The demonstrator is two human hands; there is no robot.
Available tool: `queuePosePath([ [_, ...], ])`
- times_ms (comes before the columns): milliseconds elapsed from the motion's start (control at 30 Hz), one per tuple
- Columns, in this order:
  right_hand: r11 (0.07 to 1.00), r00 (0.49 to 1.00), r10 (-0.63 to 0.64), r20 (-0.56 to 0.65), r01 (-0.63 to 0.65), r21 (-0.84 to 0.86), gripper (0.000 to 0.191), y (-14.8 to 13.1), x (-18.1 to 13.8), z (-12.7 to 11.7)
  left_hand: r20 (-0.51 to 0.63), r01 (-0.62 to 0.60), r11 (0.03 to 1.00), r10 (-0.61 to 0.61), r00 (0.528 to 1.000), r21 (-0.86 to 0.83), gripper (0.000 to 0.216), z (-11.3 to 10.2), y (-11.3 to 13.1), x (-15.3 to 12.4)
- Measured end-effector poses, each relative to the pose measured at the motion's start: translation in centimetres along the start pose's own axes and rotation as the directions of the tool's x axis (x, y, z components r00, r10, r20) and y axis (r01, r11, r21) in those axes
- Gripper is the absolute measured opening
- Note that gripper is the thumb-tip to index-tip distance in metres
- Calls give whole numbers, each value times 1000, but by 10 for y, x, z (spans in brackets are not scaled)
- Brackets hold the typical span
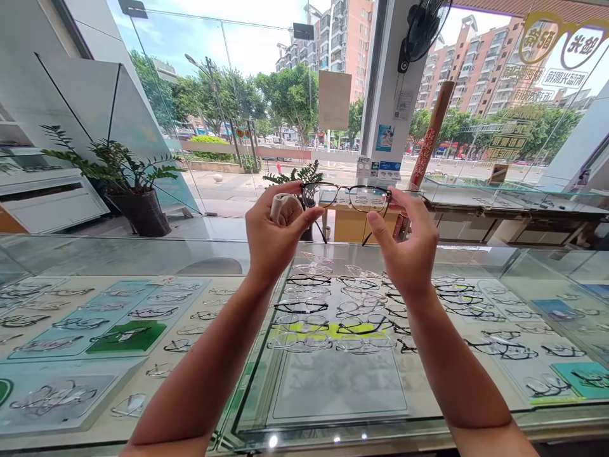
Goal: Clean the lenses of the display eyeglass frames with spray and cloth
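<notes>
Head view, clock read in the picture with the glasses as hub. The black-rimmed glasses [343, 188] were held up between the two hands, lenses upright, clear of the counter; the temple ends hung at about 5 and 7 o'clock. Left hand [276, 225], between 8 and 9 o'clock: fingertips on the frame's 9 o'clock end, thumb just beside the lower rim. A beige cloth [278, 209] was tucked in its palm. Right hand [413, 238], at 4 o'clock: index finger at the 3 o'clock hinge, thumb near the lens's lower edge; exact thumb contact could not be told. Hands were apart from each other, linked only by the frame.

At 6 o'clock, well below, the glass display case [143, 254] contained rows of spectacle frames [301, 307]; a green pad [157, 333] lay at 8. A potted plant [140, 212] stood at 9, a wall fan [422, 32] at 1.
</notes>
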State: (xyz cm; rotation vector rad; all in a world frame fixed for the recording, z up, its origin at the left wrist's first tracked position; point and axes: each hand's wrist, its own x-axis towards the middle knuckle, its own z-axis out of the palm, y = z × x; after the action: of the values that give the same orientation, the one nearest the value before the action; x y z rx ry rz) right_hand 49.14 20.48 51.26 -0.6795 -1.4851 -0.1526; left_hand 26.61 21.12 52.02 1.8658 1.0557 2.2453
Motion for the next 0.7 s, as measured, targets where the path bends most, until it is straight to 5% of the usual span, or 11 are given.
queuePosePath([
  [300,999,1000,-18,1,18,-43,43,-2,1,-1,2,-35,998,35,999,43,58,6,-8,-5],
  [700,994,995,-101,9,102,-51,56,14,-9,18,-239,-245,923,320,917,295,66,16,-2,-18],
])
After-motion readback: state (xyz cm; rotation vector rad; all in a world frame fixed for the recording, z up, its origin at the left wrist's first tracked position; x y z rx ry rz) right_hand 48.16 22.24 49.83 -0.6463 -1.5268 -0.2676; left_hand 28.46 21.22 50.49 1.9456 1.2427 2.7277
